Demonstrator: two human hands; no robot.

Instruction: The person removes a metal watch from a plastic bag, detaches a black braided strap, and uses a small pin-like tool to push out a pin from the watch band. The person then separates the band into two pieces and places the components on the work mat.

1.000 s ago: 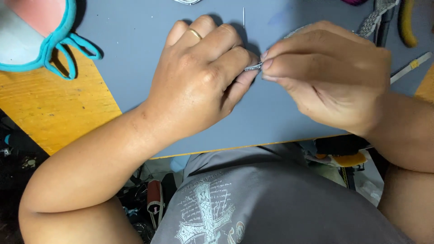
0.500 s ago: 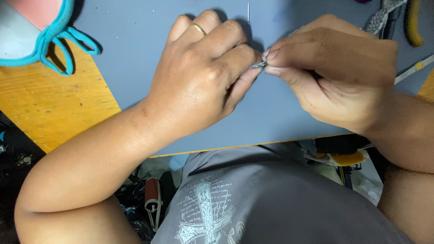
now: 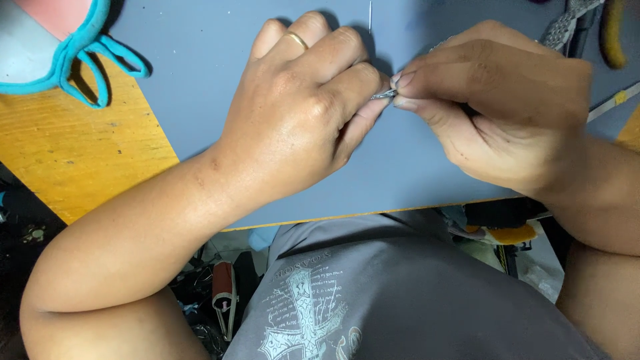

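My left hand (image 3: 303, 107), with a gold ring on one finger, is curled over the blue-grey mat (image 3: 200, 80) with its fingers closed around something I cannot see. My right hand (image 3: 500, 100) pinches a thin metal tool (image 3: 385, 95) between thumb and forefinger. Its small silvery tip touches the fingertips of my left hand. Most of the tool is hidden inside my right hand.
A face mask with teal straps (image 3: 67, 47) lies at the top left on the wooden tabletop (image 3: 73, 153). Pliers with yellow handles (image 3: 603, 27) and a white stick (image 3: 610, 103) lie at the top right. A thin pin (image 3: 371, 15) stands beyond my hands.
Both hands have shifted slightly upward on the mat and stay pressed together at the tool's tip.
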